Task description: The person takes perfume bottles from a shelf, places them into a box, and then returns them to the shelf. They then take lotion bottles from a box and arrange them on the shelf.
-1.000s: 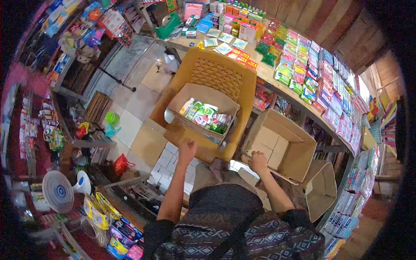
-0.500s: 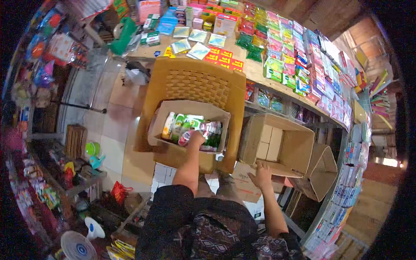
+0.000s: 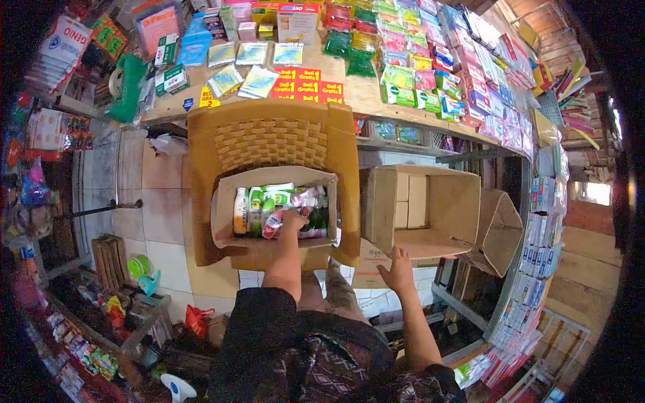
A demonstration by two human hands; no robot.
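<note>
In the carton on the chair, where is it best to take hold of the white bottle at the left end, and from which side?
Likely from above, through the open top. The white bottle lies along the carton wall, with green packs tight on its other side, so pinch its far end and lift.

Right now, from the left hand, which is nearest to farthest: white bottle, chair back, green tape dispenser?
1. White bottle, in the same box, left of the left hand.
2. Chair back, behind the box.
3. Green tape dispenser, on the counter, far left.
</note>
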